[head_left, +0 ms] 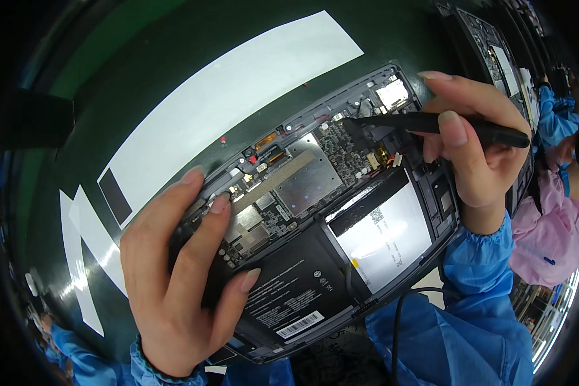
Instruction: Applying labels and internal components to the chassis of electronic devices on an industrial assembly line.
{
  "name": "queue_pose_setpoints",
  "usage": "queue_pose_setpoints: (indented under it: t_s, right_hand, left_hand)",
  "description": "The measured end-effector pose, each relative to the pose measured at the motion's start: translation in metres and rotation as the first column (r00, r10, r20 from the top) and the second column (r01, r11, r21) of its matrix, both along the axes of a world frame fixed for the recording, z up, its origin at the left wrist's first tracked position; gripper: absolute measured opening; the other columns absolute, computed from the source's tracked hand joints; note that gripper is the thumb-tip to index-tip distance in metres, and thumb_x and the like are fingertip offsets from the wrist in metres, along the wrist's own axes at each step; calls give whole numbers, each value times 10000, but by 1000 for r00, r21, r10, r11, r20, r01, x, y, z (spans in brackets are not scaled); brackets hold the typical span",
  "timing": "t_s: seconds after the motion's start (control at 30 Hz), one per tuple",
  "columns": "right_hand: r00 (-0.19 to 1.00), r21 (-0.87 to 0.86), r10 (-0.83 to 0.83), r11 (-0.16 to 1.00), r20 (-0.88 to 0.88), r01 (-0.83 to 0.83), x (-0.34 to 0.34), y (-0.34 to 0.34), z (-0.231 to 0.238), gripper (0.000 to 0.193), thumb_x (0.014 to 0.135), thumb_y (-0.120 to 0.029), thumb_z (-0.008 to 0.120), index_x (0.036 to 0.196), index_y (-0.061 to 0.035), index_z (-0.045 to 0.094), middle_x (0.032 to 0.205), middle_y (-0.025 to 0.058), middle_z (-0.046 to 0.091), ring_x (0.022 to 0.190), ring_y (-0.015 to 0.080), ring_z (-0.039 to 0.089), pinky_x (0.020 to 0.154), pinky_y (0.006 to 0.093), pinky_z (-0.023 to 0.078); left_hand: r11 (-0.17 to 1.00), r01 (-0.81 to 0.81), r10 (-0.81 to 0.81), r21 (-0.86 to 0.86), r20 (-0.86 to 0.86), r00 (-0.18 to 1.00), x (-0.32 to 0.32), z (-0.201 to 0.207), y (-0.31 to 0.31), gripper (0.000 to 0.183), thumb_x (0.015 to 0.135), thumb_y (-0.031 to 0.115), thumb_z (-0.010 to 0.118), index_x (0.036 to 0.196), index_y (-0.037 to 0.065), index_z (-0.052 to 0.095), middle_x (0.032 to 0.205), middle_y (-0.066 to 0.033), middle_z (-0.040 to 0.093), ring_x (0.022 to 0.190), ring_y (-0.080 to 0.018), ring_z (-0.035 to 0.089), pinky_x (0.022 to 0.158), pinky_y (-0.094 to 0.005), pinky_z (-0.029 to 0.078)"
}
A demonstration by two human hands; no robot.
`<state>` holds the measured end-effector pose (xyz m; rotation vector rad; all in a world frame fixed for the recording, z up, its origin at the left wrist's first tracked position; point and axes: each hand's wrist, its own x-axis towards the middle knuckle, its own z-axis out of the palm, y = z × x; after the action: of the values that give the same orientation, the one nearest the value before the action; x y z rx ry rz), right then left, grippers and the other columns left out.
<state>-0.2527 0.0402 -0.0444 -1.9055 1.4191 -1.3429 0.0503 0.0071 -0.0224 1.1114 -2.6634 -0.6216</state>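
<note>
An opened tablet or slim laptop housing lies tilted in front of me, its circuit board exposed along the far side. Spread over the housing's left end, my left hand is open, with fingertips resting at the board's left edge and the thumb over the black battery. My right hand is closed round a black spudger-like tool, thick at the handle and tapering. Its tip points left, onto or just above the board's upper part; contact cannot be told. A silver shield plate sits mid-board.
Long white sheets lie on the dark green table beyond the housing. Another opened device stands at the far right. A black cable hangs near my right sleeve. People in blue and pink clothing are at the right.
</note>
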Motion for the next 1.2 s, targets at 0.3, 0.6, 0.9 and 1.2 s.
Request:
queue_pose_setpoints:
  t_s: [0.3, 0.6, 0.9, 1.2]
  right_hand:
    - [996, -38, 81, 996, 32, -80, -6, -3, -3, 346, 903, -92, 587, 1180, 115, 559, 768, 137, 637, 508, 96, 532, 468, 203, 395]
    - [930, 31, 107, 992, 351, -125, -11, -1, -1, 355, 946, -152, 523, 1189, 106, 507, 756, 174, 622, 471, 75, 438, 428, 182, 340]
    - [906, 173, 60, 974, 418, -144, -9, -9, -7, 292, 957, -134, 491, 1142, 87, 540, 732, 147, 637, 481, 61, 433, 459, 176, 344]
    - [844, 155, 116, 961, 523, -229, -10, -12, -11, 257, 955, -148, 553, 1122, 35, 624, 757, 92, 678, 535, 43, 487, 513, 171, 385]
  left_hand:
    - [1000, 0, 0, -7, -9, 1000, 0, 0, 0, 539, 737, 114, 659, 1258, 3, 573, 1381, -228, 454, 1256, -384, 475, 1046, -443, 391]
    - [999, -19, 19, -29, -23, 1000, -2, 1, 2, 502, 759, 100, 652, 1248, 11, 579, 1370, -214, 470, 1243, -374, 487, 1032, -434, 396]
    - [998, -22, 20, -51, -49, 999, 0, -2, 3, 469, 796, 121, 644, 1247, 12, 580, 1367, -211, 472, 1243, -368, 490, 1030, -428, 399]
    - [999, -11, 9, -43, -49, 999, 0, -4, 3, 487, 783, 115, 648, 1255, 19, 579, 1368, -211, 471, 1244, -366, 490, 1035, -427, 398]
